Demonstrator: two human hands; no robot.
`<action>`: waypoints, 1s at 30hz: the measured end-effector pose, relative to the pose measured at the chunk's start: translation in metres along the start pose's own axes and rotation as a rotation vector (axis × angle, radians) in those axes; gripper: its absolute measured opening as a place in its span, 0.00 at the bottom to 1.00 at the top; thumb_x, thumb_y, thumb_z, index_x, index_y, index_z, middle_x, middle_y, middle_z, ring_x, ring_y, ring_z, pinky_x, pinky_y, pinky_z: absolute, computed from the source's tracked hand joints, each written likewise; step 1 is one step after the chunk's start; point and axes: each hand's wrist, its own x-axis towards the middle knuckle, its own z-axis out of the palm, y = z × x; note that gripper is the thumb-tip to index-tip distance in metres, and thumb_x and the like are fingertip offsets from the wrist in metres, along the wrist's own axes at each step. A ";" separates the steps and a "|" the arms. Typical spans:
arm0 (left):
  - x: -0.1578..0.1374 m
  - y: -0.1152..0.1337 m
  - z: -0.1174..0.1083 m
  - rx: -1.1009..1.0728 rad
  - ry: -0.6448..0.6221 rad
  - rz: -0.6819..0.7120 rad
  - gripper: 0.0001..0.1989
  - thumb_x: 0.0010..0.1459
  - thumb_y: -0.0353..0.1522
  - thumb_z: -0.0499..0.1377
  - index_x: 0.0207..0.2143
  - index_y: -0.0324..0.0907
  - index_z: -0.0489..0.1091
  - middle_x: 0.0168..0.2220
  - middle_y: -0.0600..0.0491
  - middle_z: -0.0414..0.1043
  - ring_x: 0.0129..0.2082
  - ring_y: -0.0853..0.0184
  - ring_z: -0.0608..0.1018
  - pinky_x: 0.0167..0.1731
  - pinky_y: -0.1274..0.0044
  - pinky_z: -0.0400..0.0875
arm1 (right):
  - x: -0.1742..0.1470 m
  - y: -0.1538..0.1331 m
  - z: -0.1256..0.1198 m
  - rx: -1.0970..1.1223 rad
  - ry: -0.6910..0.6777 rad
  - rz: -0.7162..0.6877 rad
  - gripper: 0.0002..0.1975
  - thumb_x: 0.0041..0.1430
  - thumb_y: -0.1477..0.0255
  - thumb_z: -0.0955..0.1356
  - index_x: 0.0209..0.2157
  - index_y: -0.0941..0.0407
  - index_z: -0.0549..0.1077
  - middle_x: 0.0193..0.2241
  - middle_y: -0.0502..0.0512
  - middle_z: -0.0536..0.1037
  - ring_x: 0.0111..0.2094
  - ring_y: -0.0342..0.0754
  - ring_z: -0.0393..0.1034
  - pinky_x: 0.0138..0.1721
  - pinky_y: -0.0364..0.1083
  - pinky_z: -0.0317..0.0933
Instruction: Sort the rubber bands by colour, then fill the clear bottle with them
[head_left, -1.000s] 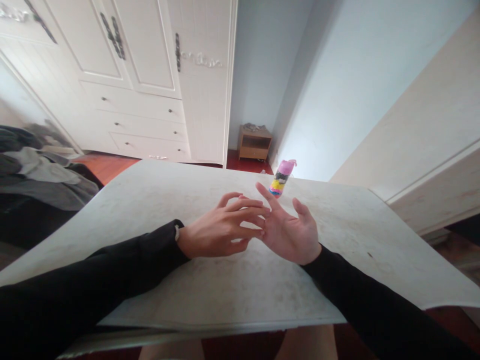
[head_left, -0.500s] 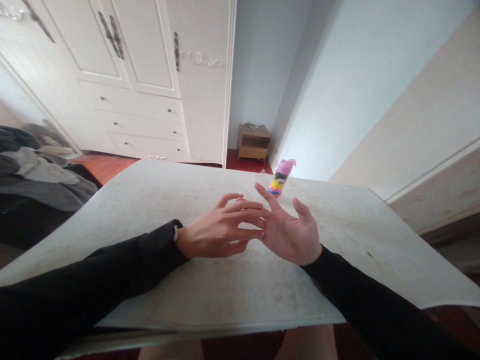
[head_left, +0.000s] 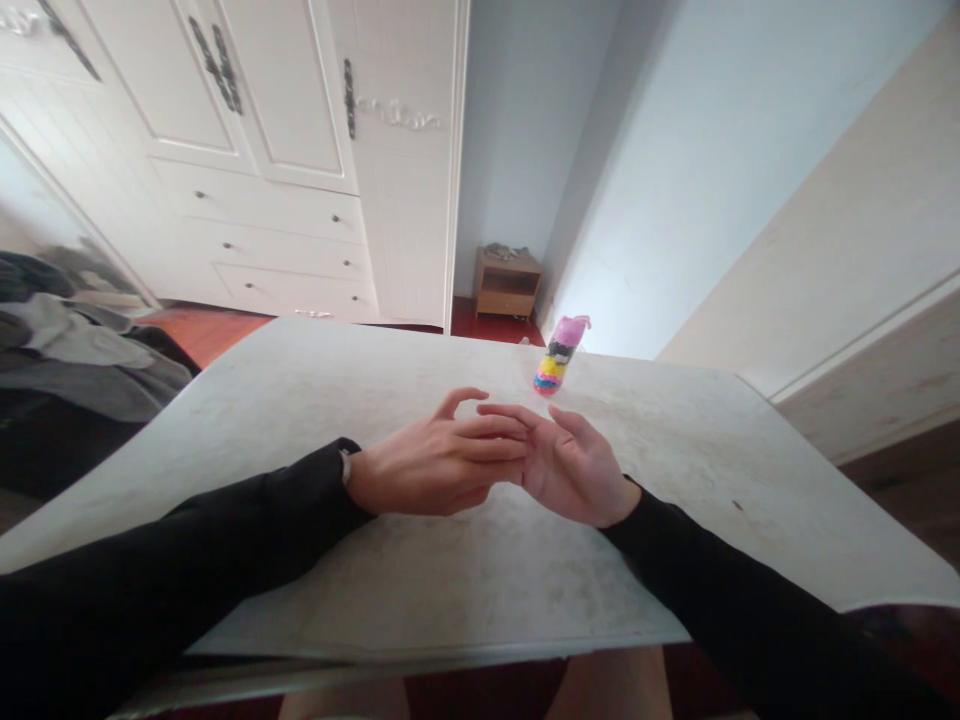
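My left hand (head_left: 431, 462) reaches in from the left, back upward, its fingers stretched out and laid over the fingers of my right hand (head_left: 571, 468). The right palm is turned up, with the thumb apart and the fingers pointing left, partly hidden under the left ones. I see no object between the hands. Just beyond them on the white table (head_left: 450, 590) stands a slightly tilted, tube-shaped thing (head_left: 561, 356) with bands of pink, black, yellow and blue; neither hand touches it.
A white wardrobe (head_left: 285, 215) with drawers stands behind the table. In the corner there is a small wooden cabinet (head_left: 510, 285) with cloth on top. Grey and dark clothes (head_left: 97, 360) lie in a heap at the left. A pale wall runs along the right side.
My right hand's spread fingers have come together and bent toward the left hand, its raised index finger lowering. The left fingers have closed up slightly over them. The banded thing stays put.
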 end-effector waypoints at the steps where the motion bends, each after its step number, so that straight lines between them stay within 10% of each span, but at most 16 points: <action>1: 0.000 0.000 0.000 0.015 -0.016 0.018 0.14 0.63 0.26 0.59 0.50 0.46 0.74 0.55 0.54 0.79 0.63 0.66 0.72 0.73 0.67 0.35 | 0.001 0.001 -0.002 -0.009 0.002 0.024 0.19 0.64 0.57 0.64 0.45 0.56 0.77 0.43 0.57 0.80 0.44 0.50 0.74 0.54 0.52 0.65; 15: 0.002 0.002 0.004 0.039 -0.047 0.030 0.10 0.63 0.25 0.59 0.42 0.47 0.74 0.46 0.57 0.82 0.62 0.65 0.73 0.71 0.64 0.41 | 0.005 0.006 -0.016 -0.177 0.008 0.097 0.16 0.63 0.58 0.67 0.36 0.58 0.78 0.30 0.54 0.82 0.29 0.46 0.76 0.33 0.45 0.69; 19: 0.000 -0.001 -0.002 0.058 0.025 0.022 0.12 0.62 0.23 0.57 0.44 0.44 0.74 0.49 0.51 0.80 0.57 0.62 0.76 0.65 0.64 0.55 | 0.004 -0.009 -0.023 -0.707 0.202 -0.235 0.16 0.64 0.61 0.67 0.28 0.56 0.76 0.22 0.51 0.76 0.24 0.46 0.70 0.29 0.46 0.66; 24: -0.003 -0.008 0.002 -0.112 0.075 -0.020 0.12 0.69 0.24 0.51 0.46 0.39 0.74 0.39 0.48 0.80 0.39 0.66 0.79 0.45 0.74 0.69 | 0.002 -0.050 -0.045 -1.329 0.614 -0.941 0.05 0.58 0.70 0.72 0.38 0.52 0.77 0.36 0.52 0.78 0.38 0.48 0.72 0.41 0.50 0.67; 30: -0.006 -0.010 0.005 -0.407 0.036 -0.395 0.16 0.72 0.28 0.47 0.54 0.40 0.71 0.22 0.60 0.68 0.21 0.73 0.70 0.26 0.80 0.63 | 0.020 -0.065 -0.091 -1.204 0.806 -0.766 0.21 0.51 0.64 0.75 0.46 0.51 0.69 0.48 0.55 0.77 0.49 0.54 0.74 0.42 0.52 0.69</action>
